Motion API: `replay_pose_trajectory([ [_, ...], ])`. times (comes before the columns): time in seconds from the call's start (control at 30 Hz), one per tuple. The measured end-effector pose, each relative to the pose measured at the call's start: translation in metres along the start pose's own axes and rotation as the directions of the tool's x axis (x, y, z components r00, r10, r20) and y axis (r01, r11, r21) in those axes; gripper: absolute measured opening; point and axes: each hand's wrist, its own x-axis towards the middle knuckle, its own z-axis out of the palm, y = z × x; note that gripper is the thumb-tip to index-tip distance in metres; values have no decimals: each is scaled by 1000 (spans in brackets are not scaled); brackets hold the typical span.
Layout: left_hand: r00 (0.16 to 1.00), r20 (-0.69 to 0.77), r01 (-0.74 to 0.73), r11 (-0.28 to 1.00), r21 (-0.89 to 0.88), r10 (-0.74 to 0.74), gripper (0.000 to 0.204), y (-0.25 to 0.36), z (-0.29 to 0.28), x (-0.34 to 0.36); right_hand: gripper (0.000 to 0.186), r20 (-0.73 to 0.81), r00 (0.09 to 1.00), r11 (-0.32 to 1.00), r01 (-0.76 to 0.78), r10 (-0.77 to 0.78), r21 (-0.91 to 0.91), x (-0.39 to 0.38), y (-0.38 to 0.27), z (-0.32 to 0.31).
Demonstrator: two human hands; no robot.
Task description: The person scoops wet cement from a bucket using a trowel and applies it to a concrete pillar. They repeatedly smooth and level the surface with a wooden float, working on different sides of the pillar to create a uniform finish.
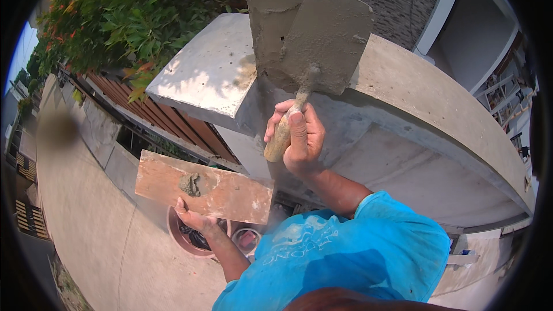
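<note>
My right hand (305, 138) is closed around the wooden handle of a trowel (331, 37), with the thumb lying along the grip. The trowel's broad grey blade is coated with mortar. It overlaps the mortar-covered face of a pillar (266, 14); whether blade and pillar touch is hard to tell. Lower and to the left, my left hand (196, 217) grips the near edge of a wooden board (242, 196), its thumb on top and its other fingers hidden underneath. One lump of wet mortar (189, 185) rests on the board, among pale smears.
A flat concrete ledge (207, 69) juts out left of the pillar, and a curved wall top (426, 95) runs off to the right. Below the board stand a round tub (175, 227) and a small bucket (246, 241). Leafy bushes (144, 11) rise behind a brown slatted fence (155, 121).
</note>
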Motion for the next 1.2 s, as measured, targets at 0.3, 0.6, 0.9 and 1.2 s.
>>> replay_pose_trajectory([
  [0.3,995,97,-25,1000,-9,26,61,-4,-15,13,35,49,991,990,-123,126,-67,21,5,13],
  [0.6,999,-31,-25,999,22,26,54,1,2,-2,34,-34,984,975,-179,176,-134,-18,20,-9],
  [0.9,999,53,-1,998,-57,4,54,5,6,-5,34,52,984,982,-162,168,-97,-13,-10,0],
  [1.2,996,67,-54,999,2,53,57,-5,-11,11,33,16,985,985,-169,170,-27,19,-2,28],
])
